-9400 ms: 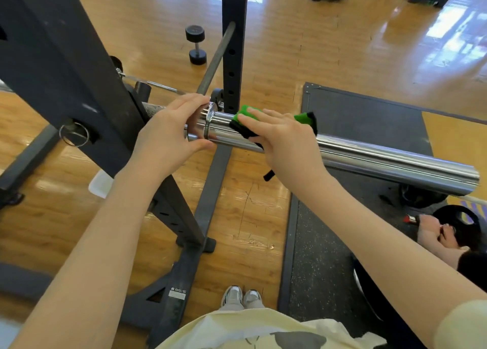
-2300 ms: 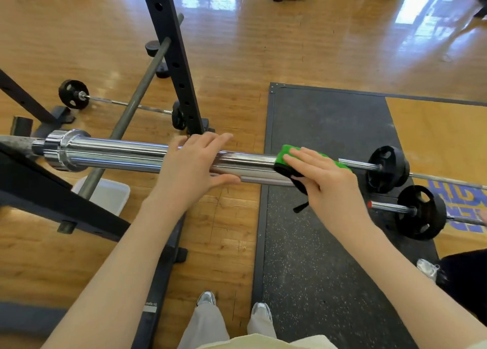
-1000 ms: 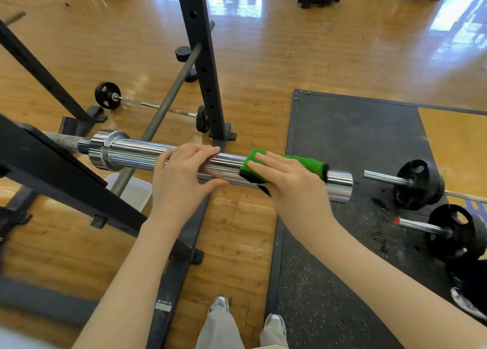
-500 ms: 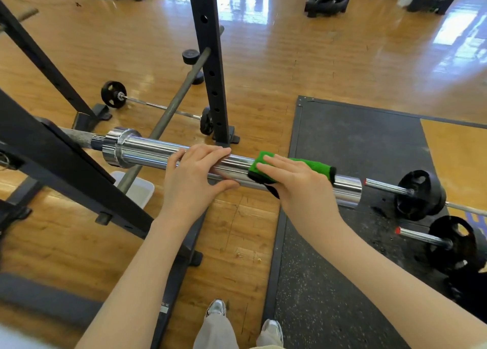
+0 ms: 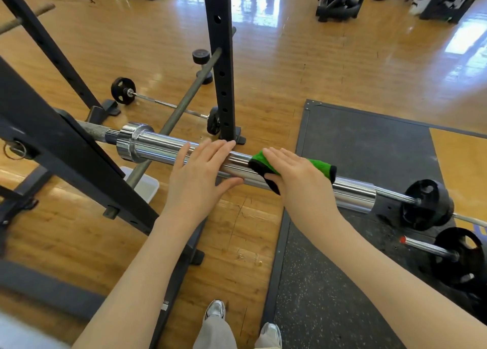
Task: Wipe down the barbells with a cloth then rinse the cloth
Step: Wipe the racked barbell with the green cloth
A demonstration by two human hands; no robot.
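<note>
A chrome barbell sleeve [image 5: 158, 148] lies across the middle of the head view, resting on a black rack. My left hand [image 5: 200, 172] is laid over the sleeve with fingers spread and the thumb below it. A green cloth with a black edge [image 5: 320, 166] is wrapped over the sleeve just to the right. My right hand [image 5: 297, 177] presses on the cloth, fingers flat on top and thumb underneath. The sleeve's free end [image 5: 361, 199] sticks out past the cloth.
The black rack upright [image 5: 220, 58] and its slanted frame [image 5: 66, 151] stand close behind and to the left. Two small loaded barbells [image 5: 427, 203] lie on the dark rubber mat [image 5: 369, 143] at right, another [image 5: 123, 90] on the wooden floor. A white tray [image 5: 145, 185] sits under the sleeve.
My right hand has slid the cloth back and forth along the sleeve; over the last second it sits near the middle. The left hand has stayed laid on the sleeve.
</note>
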